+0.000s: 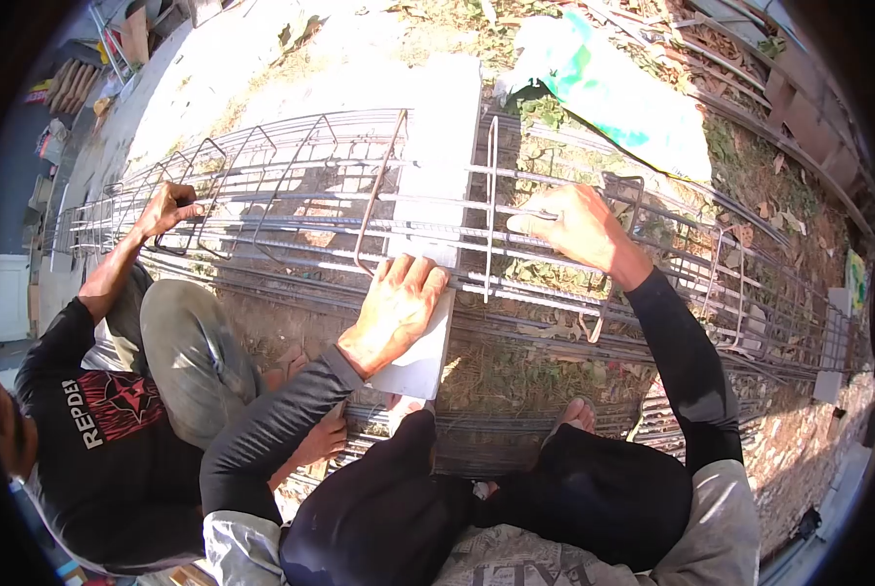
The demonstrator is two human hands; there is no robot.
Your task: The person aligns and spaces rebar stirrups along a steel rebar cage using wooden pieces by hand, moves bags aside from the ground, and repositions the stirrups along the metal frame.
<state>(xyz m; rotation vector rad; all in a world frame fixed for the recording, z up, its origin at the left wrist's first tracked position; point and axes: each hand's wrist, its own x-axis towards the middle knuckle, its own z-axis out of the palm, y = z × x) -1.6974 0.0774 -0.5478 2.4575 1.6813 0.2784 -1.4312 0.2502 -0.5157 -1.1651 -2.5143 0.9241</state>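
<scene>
A long cage of steel bars [310, 223] with bent wire stirrups [491, 210] stretches across the view, over a pale board [427, 200]. My left hand [398, 303] is closed on the cage's near bars, above the board and beside the foot of a brown stirrup [381, 195]. To the right, my right hand [574, 225] has its fingers closed at a middle bar, between two stirrups; whether anything small is pinched there is hidden.
At the left a co-worker in a black shirt [115, 430] crouches, one hand [171, 208] on the cage. Beyond it lie a white and green sack [623, 107] and dry leaves. More bars [486, 439] run below, near my feet.
</scene>
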